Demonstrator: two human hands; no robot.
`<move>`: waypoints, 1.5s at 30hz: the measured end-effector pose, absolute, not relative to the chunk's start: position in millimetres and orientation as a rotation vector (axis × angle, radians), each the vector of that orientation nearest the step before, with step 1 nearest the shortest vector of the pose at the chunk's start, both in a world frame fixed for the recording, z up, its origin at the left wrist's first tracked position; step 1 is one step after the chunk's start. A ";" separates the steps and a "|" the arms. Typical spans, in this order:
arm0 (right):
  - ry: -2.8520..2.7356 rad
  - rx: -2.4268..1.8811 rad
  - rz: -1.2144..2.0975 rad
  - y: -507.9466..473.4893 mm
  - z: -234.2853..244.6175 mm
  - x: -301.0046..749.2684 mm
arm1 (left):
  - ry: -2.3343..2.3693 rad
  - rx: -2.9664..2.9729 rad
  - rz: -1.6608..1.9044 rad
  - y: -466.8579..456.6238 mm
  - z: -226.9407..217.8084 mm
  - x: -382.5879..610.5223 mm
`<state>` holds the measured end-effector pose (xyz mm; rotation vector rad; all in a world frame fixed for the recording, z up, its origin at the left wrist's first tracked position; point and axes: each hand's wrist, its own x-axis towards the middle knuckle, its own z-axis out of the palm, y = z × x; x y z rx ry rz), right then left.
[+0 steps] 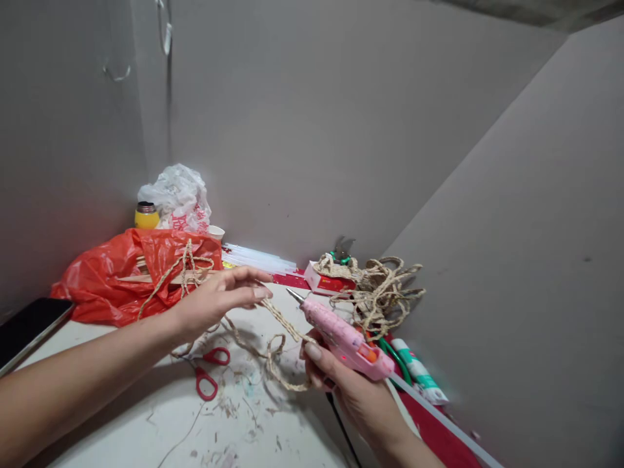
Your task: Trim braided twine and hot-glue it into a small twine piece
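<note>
A pink hot glue gun (336, 328) is in my right hand (348, 383), its metal nozzle pointing up and left and a long pale glue stick running out of its back. The thumb of that hand also presses on a braided natural-fibre cord (284, 320). From there the cord stretches to the fingertips of my left hand (221, 300), which are closed on its other part. A loop of the cord hangs below my hands, over the white table (273, 435). Red-handled scissors (207, 385) lie under my left wrist, their blades partly hidden.
A red plastic bag (104, 279) with wooden sticks sits behind my left arm. Glue sticks (263, 259) lie along the back. At right are a heap of braided cord (385, 292) and a green-and-white tube (419, 370). A phone (29, 331) rests at the left edge.
</note>
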<state>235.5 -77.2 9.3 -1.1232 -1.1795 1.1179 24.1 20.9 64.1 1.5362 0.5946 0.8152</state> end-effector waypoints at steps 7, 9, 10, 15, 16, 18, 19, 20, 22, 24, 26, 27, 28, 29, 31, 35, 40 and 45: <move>-1.374 -1.200 1.101 -80.9 17.0 237.7 | 0.639 2.476 0.840 4.1 67.6 18.1; -1.410 -1.195 1.104 -81.3 18.9 238.0 | 0.665 2.433 0.778 0.5 69.2 18.8; -1.404 -1.182 1.116 -81.3 19.8 238.3 | 0.720 2.343 0.744 1.3 70.6 18.9; -1.291 -1.106 1.153 -80.0 24.9 242.5 | 0.943 1.818 0.704 27.9 77.1 13.6; -1.279 -1.098 1.138 -79.6 26.1 243.9 | 0.938 1.749 0.739 34.7 77.2 11.9; -1.264 -1.092 1.115 -78.9 28.7 247.1 | 0.868 1.620 0.784 45.2 75.7 9.2; -1.256 -1.090 1.101 -78.4 29.8 248.6 | 0.840 1.580 0.783 48.4 74.5 8.4; -1.243 -1.087 1.085 -78.0 30.9 250.1 | 0.820 1.557 0.777 50.2 73.2 8.1; -1.199 -1.073 1.054 -77.0 32.4 252.6 | 0.804 1.560 0.768 49.9 71.2 8.7; -1.138 -1.070 1.020 -75.9 33.6 254.7 | 0.791 1.581 0.769 46.5 71.1 10.1; -1.081 -1.094 0.994 -75.1 34.8 256.5 | 0.762 1.595 0.742 42.4 72.5 11.3; -1.059 -1.110 0.978 -74.8 35.4 257.2 | 0.741 1.596 0.714 40.6 73.5 11.8; -1.040 -1.125 0.966 -74.6 36.1 257.6 | 0.718 1.598 0.682 39.0 74.4 12.0; -1.022 -1.134 0.959 -74.4 36.9 257.9 | 0.687 1.605 0.649 37.6 75.2 12.3; -0.995 -1.144 0.960 -74.3 38.1 257.6 | 0.620 1.632 0.594 35.5 75.7 12.7; -0.995 -1.187 0.970 -74.2 38.0 256.5 | 0.627 1.740 0.622 32.8 72.5 15.1; -1.056 -1.218 0.974 -74.7 33.2 258.2 | 0.746 1.754 0.807 30.9 68.0 17.6; -1.137 -1.204 1.019 -76.9 28.6 257.6 | 0.722 1.996 0.924 18.1 71.1 17.3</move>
